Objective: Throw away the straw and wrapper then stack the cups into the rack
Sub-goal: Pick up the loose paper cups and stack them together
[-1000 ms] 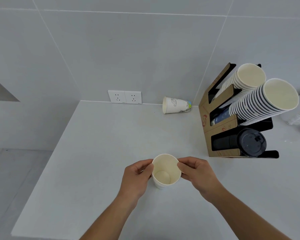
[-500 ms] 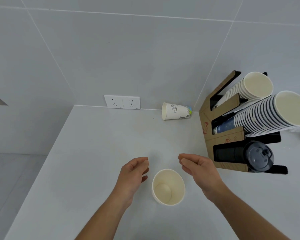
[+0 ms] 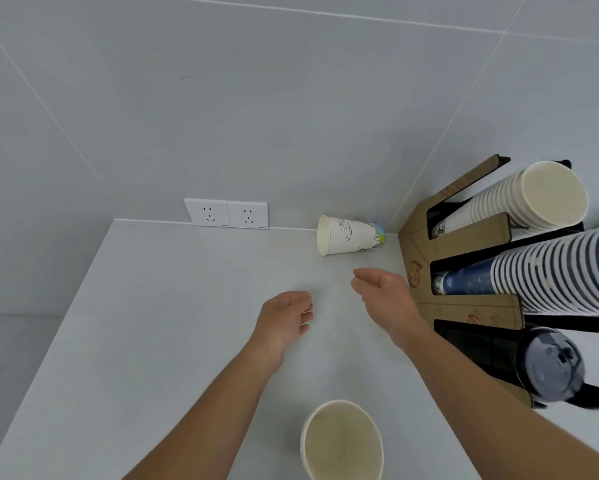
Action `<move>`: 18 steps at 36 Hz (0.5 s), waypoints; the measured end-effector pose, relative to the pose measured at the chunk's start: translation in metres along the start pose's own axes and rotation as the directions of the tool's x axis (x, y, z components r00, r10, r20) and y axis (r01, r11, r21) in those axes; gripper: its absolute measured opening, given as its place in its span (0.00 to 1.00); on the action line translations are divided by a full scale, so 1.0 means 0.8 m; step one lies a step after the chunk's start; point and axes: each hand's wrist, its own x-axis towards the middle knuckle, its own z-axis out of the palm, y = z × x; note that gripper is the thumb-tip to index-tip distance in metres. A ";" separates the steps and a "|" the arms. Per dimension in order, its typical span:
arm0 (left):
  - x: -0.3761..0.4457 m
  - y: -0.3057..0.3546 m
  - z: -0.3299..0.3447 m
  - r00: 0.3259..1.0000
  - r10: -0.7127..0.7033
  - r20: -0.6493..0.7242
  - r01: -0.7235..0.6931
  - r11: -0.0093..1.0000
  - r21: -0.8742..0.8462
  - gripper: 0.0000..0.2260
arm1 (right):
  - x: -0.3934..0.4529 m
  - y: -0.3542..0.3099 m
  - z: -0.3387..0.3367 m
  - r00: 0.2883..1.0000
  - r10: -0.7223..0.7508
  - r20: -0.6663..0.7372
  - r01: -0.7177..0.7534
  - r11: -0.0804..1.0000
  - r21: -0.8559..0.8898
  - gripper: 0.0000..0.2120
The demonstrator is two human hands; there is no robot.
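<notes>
An empty paper cup (image 3: 342, 441) stands upright on the white counter (image 3: 159, 327) at the bottom of the view, between my forearms. A second printed paper cup (image 3: 348, 234) lies on its side against the back wall. My right hand (image 3: 384, 292) reaches out toward it, fingers apart and empty, a short way below it. My left hand (image 3: 286, 317) hovers over the counter with loosely curled fingers, holding nothing. The cardboard cup rack (image 3: 464, 299) stands at the right, with two long stacks of cups (image 3: 547, 271) and a stack of dark lids (image 3: 547, 365). No straw or wrapper is visible.
A double wall socket (image 3: 227, 213) sits on the back wall at counter level. The counter's left edge runs diagonally, with floor beyond it. The rack's cup stacks jut out toward me on the right.
Both hands let go of the upright cup and moved forward past it. My right hand now stretches toward the cup lying by the wall. The view shifted closer.
</notes>
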 end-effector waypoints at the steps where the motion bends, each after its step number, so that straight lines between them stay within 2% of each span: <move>1: 0.007 0.002 0.004 1.000 0.016 0.004 -0.016 0.999 0.036 0.04 | 0.007 -0.003 0.001 1.000 -0.013 -0.005 0.013 1.000 -0.020 0.17; 7: 0.053 0.017 0.023 0.998 0.037 0.042 -0.042 0.992 0.122 0.04 | 0.061 -0.021 0.004 0.997 -0.071 -0.034 0.063 0.975 -0.212 0.20; 13: 0.097 0.032 0.040 0.994 -0.105 0.032 0.107 0.991 -0.076 0.06 | 0.109 -0.045 0.010 0.986 -0.164 -0.008 0.144 0.887 -0.439 0.22; 18: 0.128 0.037 0.054 0.978 -0.209 0.024 0.207 0.941 -0.267 0.07 | 0.143 -0.064 0.015 0.962 -0.263 0.068 0.253 0.775 -0.579 0.20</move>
